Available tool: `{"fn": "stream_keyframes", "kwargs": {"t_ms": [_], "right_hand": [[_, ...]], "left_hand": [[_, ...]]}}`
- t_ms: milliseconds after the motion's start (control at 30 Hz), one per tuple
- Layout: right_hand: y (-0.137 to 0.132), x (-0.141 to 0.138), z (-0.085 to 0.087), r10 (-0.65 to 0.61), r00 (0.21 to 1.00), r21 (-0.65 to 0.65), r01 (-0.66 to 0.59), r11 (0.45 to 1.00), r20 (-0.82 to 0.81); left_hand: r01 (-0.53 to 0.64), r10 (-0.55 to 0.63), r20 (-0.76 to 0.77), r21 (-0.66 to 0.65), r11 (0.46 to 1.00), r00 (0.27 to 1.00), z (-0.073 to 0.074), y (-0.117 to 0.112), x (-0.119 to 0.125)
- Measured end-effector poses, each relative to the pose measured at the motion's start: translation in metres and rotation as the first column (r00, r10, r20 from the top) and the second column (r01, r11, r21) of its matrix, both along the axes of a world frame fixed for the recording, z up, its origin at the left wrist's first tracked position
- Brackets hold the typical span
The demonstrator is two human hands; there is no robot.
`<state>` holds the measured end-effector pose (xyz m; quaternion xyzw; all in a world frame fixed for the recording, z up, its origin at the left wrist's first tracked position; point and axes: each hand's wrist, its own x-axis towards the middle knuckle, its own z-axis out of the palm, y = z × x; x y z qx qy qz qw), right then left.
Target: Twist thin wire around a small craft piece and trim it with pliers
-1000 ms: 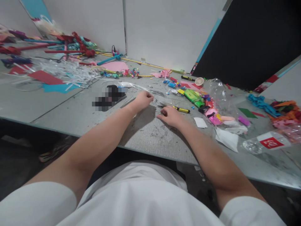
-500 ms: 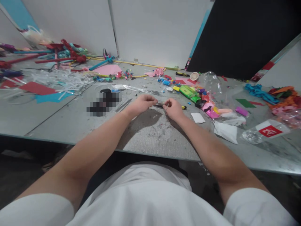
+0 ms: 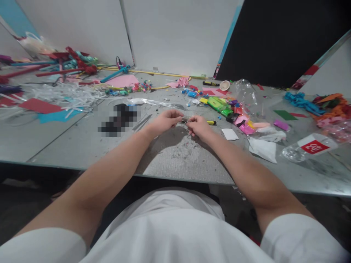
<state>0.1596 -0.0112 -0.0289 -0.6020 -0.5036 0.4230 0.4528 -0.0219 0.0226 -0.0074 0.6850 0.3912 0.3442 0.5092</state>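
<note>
My left hand (image 3: 168,121) is raised a little above the grey table, its thumb and fingertips pinched together. Close on its right, my right hand (image 3: 199,126) also pinches, with its lower fingers curled. Between the two sets of fingertips is a thin, wire-like piece (image 3: 185,121), too small and blurred to name surely; both hands seem to hold it. Just behind my right hand lies a yellow and black utility knife (image 3: 211,122), partly hidden by the fingers. A folded white paper (image 3: 229,134) rests to the right of that hand.
Coloured clay packets (image 3: 219,106) and a clear plastic bottle (image 3: 309,147) lie to the right. White paper strips (image 3: 68,91) and red paper (image 3: 41,105) cover the left. A blurred-out dark object (image 3: 119,118) is left of my hands. White panels (image 3: 175,36) stand behind the table.
My right hand has shifted slightly left and its lower fingers show more. More of the utility knife is visible behind it. My left hand keeps its pinch.
</note>
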Motion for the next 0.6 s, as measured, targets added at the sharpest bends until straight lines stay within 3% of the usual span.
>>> {"fn": "stream_keyframes", "kwargs": {"t_ms": [200,600], "right_hand": [[0.0066,0.001,-0.0002,-0.032,0.981,-0.022,0.028,0.999,-0.19],[0.0077,0.0022,0.0023,-0.007,0.909,-0.054,-0.017,0.998,-0.416]], "left_hand": [[-0.016,0.02,0.071,-0.058,0.998,0.997,-0.0006,0.0024,-0.0019],[-0.022,0.022,-0.052,-0.003,1.0,0.998,0.0046,-0.0046,0.0015]]}}
